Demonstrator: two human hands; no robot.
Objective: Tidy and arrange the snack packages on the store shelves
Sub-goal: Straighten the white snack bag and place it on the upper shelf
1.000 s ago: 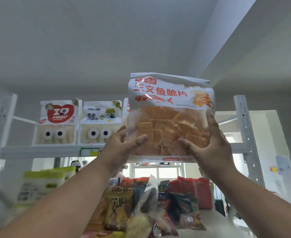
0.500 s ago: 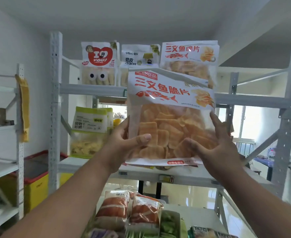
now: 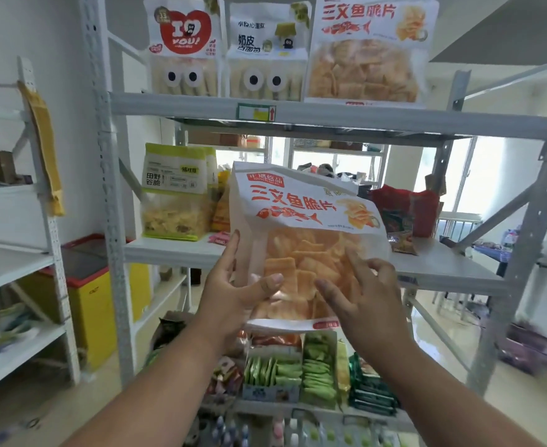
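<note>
**Operator A:** Salmon crisp bag (image 3: 304, 240): location, please.

**Operator B:** It hangs in the air in front of the middle shelf (image 3: 443, 269), upright with a slight tilt, its printed face toward the camera. It rests on no shelf. A matching bag (image 3: 367, 50) stands on the top shelf (image 3: 330, 116), beside two pale packs with printed eyes (image 3: 185, 50).

**Operator A:** Hand status?

**Operator B:** The left hand (image 3: 233, 285) clamps the bag's lower left corner, thumb across the front, fingers running up behind the edge. The right hand (image 3: 362, 291) is spread, fingers relaxed; its fingertips lie at the clear window near the lower right. Whether they press the film or sit just in front of it cannot be told.

**Operator A:** Step in hand?

**Operator B:** Judged from the pose, the bag is in transit between shelves, with no place chosen yet. The middle shelf shows bare board between the green-topped cereal bag (image 3: 175, 195) on the left and the red packets (image 3: 404, 214) on the right.

**Operator A:** Requirement for the next move?

**Operator B:** Probably a firm two-handed hold, then setting the base flat in that gap, label forward. The bag is light and the contents brittle, so a gentle squeeze is advised.
</note>
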